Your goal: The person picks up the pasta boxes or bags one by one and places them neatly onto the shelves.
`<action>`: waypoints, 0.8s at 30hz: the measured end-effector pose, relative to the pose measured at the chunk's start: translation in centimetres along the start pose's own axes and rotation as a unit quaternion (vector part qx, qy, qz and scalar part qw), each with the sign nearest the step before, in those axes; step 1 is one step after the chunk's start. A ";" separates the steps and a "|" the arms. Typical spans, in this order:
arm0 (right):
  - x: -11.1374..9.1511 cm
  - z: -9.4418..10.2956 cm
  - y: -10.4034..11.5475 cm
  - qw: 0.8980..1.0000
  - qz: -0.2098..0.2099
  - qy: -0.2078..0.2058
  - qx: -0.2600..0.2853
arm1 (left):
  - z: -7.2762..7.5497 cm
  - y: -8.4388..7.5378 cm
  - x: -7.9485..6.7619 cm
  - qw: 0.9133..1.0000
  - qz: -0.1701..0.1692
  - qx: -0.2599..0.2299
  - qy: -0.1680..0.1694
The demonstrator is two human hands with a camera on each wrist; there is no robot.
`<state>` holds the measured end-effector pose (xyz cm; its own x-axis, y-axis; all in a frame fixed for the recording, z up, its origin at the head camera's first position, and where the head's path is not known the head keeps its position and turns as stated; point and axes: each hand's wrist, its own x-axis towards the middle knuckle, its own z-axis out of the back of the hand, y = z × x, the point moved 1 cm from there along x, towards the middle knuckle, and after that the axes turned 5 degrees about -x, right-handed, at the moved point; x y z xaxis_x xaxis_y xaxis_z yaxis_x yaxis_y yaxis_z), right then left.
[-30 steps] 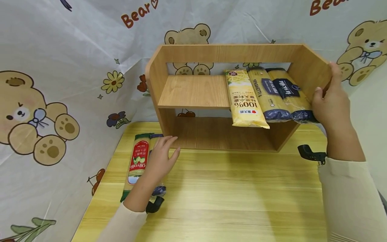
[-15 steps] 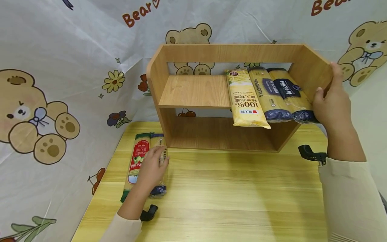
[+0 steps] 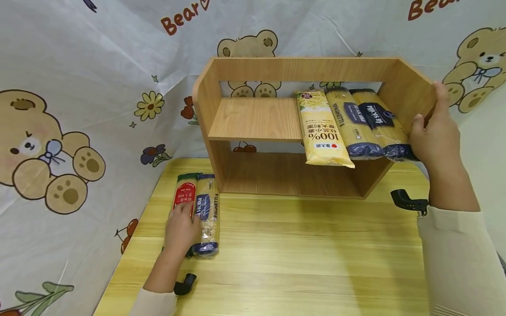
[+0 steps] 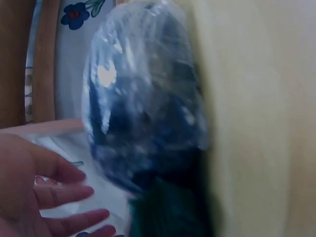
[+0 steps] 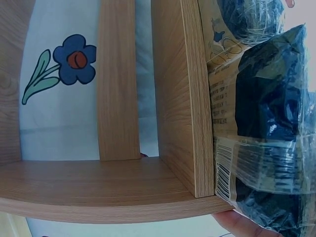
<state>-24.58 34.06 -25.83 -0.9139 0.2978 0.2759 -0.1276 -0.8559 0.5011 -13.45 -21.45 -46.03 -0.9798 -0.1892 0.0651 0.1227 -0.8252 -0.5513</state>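
My left hand (image 3: 182,229) is over a red-labelled, green-ended pasta pack (image 3: 185,192) lying on the table at left, hiding its lower part. Beside it lies a blue-labelled spaghetti pack (image 3: 207,224). In the left wrist view the fingers of my left hand (image 4: 54,197) are spread and loosely bent, apart from the spaghetti pack's crinkled blue end (image 4: 143,94). My right hand (image 3: 436,136) grips the right side panel of the two-tier wooden shelf (image 3: 257,118), its thumb on the inner face. Part of that hand (image 5: 244,224) shows under the panel in the right wrist view.
On the shelf's upper tier, a yellow pasta pack (image 3: 322,131) and two blue-ended spaghetti packs (image 3: 352,127) lie side by side at right, their ends overhanging the front edge. A bear-print cloth (image 3: 99,66) hangs behind the wooden table (image 3: 300,250).
My left hand has moved from near the shelf's lower left corner, down and left across the spaghetti pack, to the red-labelled pack. My right hand has stayed on the shelf.
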 end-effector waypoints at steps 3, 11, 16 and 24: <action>0.0 0.0 0.0 1.000 -0.002 0.001 0.000 | 0.1 0.8 -0.2 1.000 0.025 0.010 -0.008; 0.1 0.1 -0.2 1.000 -0.001 -0.002 -0.001 | 0.2 2.4 -0.8 0.998 0.050 0.029 0.038; 0.1 0.0 -0.1 1.000 0.000 -0.003 -0.001 | 0.3 3.1 -0.8 0.996 0.049 0.038 0.059; 0.0 0.0 0.0 1.000 -0.006 0.003 0.003 | 1.2 4.0 -0.4 0.993 0.062 0.052 0.083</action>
<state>-24.62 34.11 -25.83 -0.9146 0.3059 0.2646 -0.1368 -0.8496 0.5094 -12.42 -25.27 -47.28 -0.9674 -0.2102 -0.1411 0.2520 -0.8526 -0.4578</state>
